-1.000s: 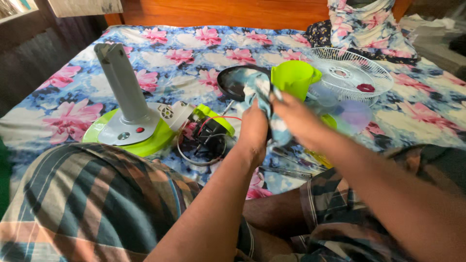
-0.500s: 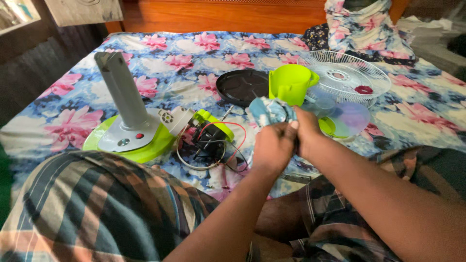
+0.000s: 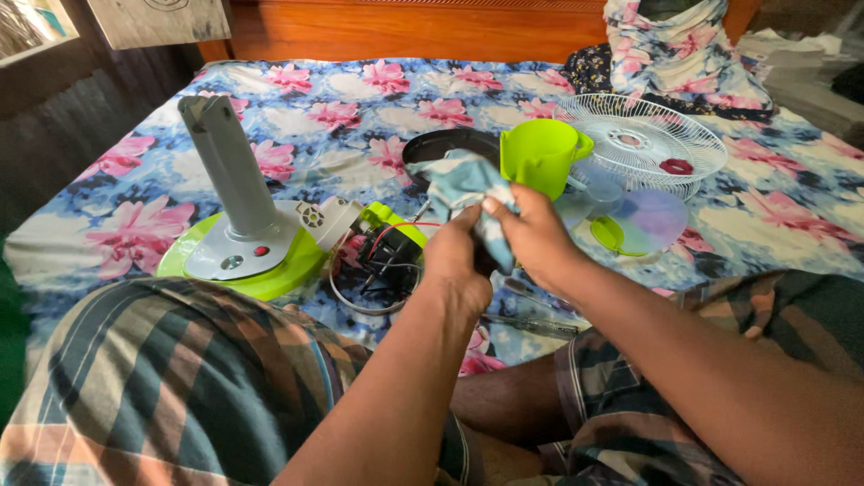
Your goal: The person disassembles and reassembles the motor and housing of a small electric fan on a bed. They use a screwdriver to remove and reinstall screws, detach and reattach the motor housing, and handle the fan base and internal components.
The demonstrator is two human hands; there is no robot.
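My left hand (image 3: pixel 456 258) and my right hand (image 3: pixel 533 236) are raised together over the bed, both gripping a crumpled blue-and-white cloth (image 3: pixel 459 184). The cloth seems wrapped around a small dark part, mostly hidden between the hands. Just left of my left hand lies an opened fan motor (image 3: pixel 382 252) with black body, red and white wires and a lime green casing. The fan base (image 3: pixel 243 256), lime green with a grey upright column, stands further left. Behind my right hand sits a lime green motor cover (image 3: pixel 540 153).
A white wire fan grille (image 3: pixel 643 144) and a translucent fan blade (image 3: pixel 643 220) lie at the right. A dark round part (image 3: pixel 441 144) sits behind the cloth. A screwdriver (image 3: pixel 531 322) rests near my legs. The floral bedsheet (image 3: pixel 351 108) meets a wooden headboard (image 3: pixel 405 27).
Both hands with the cloth have come down from near the green cover toward me, then lifted again slightly, turning the cloth around the hidden part.
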